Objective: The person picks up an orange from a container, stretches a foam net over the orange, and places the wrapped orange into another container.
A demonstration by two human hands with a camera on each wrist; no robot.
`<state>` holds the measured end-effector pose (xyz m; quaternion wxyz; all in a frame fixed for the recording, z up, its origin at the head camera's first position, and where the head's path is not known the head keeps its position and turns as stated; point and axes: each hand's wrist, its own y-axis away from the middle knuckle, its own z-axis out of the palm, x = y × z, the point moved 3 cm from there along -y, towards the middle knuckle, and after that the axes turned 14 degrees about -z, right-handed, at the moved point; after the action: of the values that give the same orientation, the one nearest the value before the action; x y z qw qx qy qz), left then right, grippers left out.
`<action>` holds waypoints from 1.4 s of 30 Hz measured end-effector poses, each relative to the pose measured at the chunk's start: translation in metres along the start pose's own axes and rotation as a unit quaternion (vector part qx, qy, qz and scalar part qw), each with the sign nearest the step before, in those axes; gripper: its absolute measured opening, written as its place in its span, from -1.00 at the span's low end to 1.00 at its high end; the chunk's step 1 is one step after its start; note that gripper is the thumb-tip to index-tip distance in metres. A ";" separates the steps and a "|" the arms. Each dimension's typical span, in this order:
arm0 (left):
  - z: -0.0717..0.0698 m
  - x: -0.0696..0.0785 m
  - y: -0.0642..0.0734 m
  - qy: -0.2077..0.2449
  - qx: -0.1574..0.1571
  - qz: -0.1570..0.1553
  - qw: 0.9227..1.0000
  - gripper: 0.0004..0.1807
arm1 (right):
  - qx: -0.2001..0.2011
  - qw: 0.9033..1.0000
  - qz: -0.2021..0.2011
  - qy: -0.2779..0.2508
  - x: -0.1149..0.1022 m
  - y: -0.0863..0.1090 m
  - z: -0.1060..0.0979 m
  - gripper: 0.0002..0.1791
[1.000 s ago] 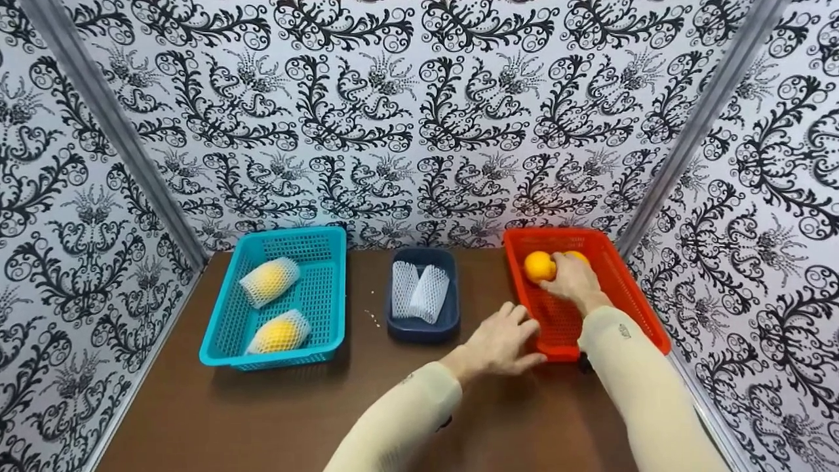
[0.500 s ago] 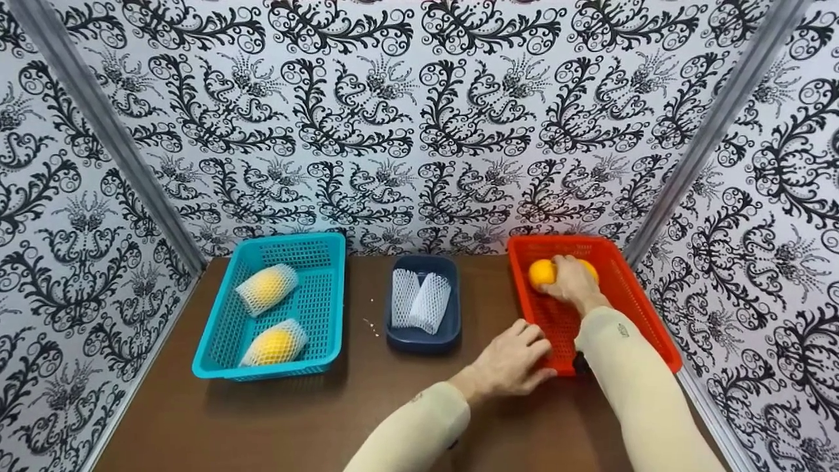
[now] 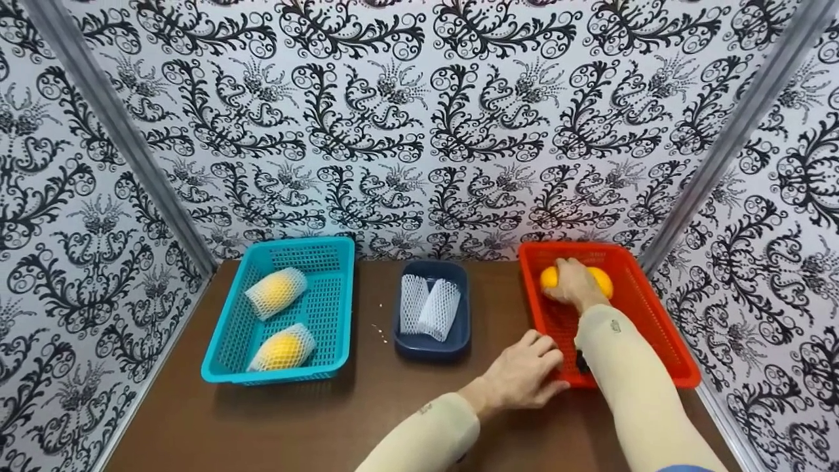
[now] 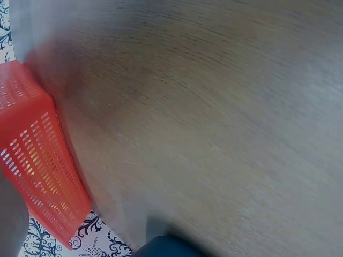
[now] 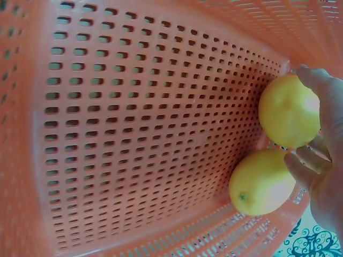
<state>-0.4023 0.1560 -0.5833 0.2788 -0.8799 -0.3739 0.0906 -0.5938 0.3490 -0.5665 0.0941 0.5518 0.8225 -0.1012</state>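
In the head view a red basket [image 3: 645,334] stands at the right, holding two oranges. My right hand [image 3: 580,285] reaches into it and grips the left orange [image 3: 549,278] between thumb and fingers. The right orange [image 3: 602,282] lies close beside that hand, partly hidden by it. Seen from the right wrist, the gripped orange [image 5: 289,111] is the upper one, and fingertips touch the lower orange [image 5: 261,183]. My left hand [image 3: 524,370] holds the basket's near left corner, fingers bent over the rim and thumb along the front; its fingertips are partly hidden.
A navy tray [image 3: 432,352] with two white foam net sleeves [image 3: 439,309] sits mid-table. On the left is a teal basket [image 3: 328,308] with two fruits in foam nets [image 3: 283,349]. Patterned walls enclose the brown table [image 3: 295,426]. Small white bits [image 3: 380,333] lie beside the tray.
My right hand has settled lower around the left orange. My left hand has come in against the basket's corner, its fingers now bent at the rim. The head view has shifted slightly.
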 end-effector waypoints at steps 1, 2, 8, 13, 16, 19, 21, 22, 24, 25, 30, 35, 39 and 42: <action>-0.001 0.003 0.001 -0.001 0.001 0.001 1.000 -0.67 | -0.001 1.000 0.003 -0.002 0.000 0.001 0.001 -0.08; -0.002 0.005 0.001 -0.002 0.004 0.001 1.000 -0.67 | -0.003 1.000 0.004 0.000 0.000 0.002 0.001 -0.09; -0.005 0.018 0.006 0.004 0.016 0.009 1.000 -0.67 | -0.035 0.999 0.017 0.009 -0.001 0.012 0.009 -0.08; -0.007 0.022 0.008 0.012 0.017 0.005 1.000 -0.69 | -0.046 0.998 0.037 -0.012 -0.002 0.020 0.009 -0.06; -0.007 0.024 0.009 0.016 0.018 0.003 1.000 -0.69 | -0.048 0.998 0.038 -0.017 -0.002 0.024 0.007 -0.03; -0.007 0.025 0.012 0.018 0.022 0.004 1.000 -0.69 | -0.051 0.998 0.039 -0.018 -0.002 0.027 0.004 0.00; -0.007 0.025 0.014 0.021 0.022 0.002 1.000 -0.68 | -0.050 0.998 0.042 -0.024 -0.004 0.028 0.002 0.01; -0.007 0.025 0.015 0.023 0.022 -0.001 1.000 -0.68 | -0.047 0.998 0.043 -0.027 -0.005 0.028 0.000 0.01; -0.007 0.023 0.017 0.021 0.024 -0.006 0.999 -0.68 | -0.039 0.998 0.044 -0.038 -0.010 0.028 -0.005 0.02; -0.007 0.022 0.018 0.019 0.024 -0.009 0.999 -0.68 | -0.034 0.998 0.043 -0.042 -0.012 0.028 -0.008 0.03; -0.010 0.018 0.017 0.012 0.010 -0.026 1.000 -0.69 | -0.007 0.997 0.059 -0.058 -0.022 0.029 -0.025 0.07; -0.018 0.012 0.012 0.031 -0.019 -0.048 0.998 -0.76 | 0.039 0.996 0.045 -0.066 -0.032 0.034 -0.039 0.01; -0.024 0.004 0.010 0.064 -0.033 -0.063 0.995 -0.88 | 0.075 0.994 0.019 -0.082 -0.042 0.042 -0.046 -0.07; -0.027 -0.006 0.013 0.110 -0.038 -0.092 0.989 -0.93 | 0.097 0.991 0.011 -0.092 -0.049 0.052 -0.049 -0.10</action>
<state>-0.3883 0.1327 -0.5685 0.2920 -0.8562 -0.4236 -0.0471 -0.5295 0.3377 -0.5097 0.1161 0.5554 0.7907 -0.2298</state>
